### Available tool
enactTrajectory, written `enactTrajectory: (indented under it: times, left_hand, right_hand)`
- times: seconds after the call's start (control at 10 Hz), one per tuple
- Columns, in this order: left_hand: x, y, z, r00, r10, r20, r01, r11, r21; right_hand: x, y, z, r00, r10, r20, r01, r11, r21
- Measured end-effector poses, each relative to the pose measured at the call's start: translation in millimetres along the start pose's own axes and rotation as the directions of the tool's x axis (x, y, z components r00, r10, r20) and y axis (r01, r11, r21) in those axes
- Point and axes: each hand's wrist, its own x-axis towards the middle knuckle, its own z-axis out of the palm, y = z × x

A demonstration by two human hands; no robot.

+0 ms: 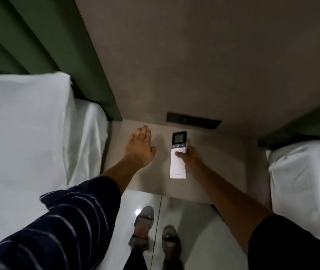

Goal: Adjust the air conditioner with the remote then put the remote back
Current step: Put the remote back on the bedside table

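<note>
A slim white remote (178, 162) with a dark screen at its far end is in my right hand (191, 157), thumb on its white face, fingers wrapped behind it. It is held lengthwise over the beige nightstand (223, 164), screen end pointing toward the wall. My left hand (140, 147) is flat and palm down with fingers spread, over the nightstand's left part, a little left of the remote. No air conditioner is in view.
A dark switch panel (193, 120) sits on the beige wall just behind the nightstand. White-sheeted beds flank it on the left (25, 133) and right (305, 172), with green headboards. My sandalled feet (155, 236) stand on glossy white floor tiles.
</note>
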Motion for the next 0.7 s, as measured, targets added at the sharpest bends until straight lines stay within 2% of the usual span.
enactTrajectory:
  times: [0.2, 0.3, 0.5, 0.7]
  left_hand:
    - [36, -21, 113, 0.992, 0.051, 0.112, -0.045, 0.998, -0.050]
    - [48, -31, 139, 0.991, 0.067, 0.116, -0.060, 0.996, -0.062]
    - [64, -38, 158, 0.985, 0.105, 0.139, -0.092, 0.991, -0.097]
    - [62, -24, 133, 0.986, 0.136, 0.093, -0.124, 0.984, -0.125]
  right_hand:
    - [80, 110, 42, 0.975, 0.186, -0.121, -0.179, 0.982, 0.067]
    - [110, 125, 54, 0.967, 0.207, -0.149, -0.201, 0.978, 0.057]
    - [155, 136, 75, 0.955, 0.216, -0.202, -0.210, 0.976, 0.049]
    - [141, 131, 74, 0.943, 0.233, -0.240, -0.243, 0.970, -0.014]
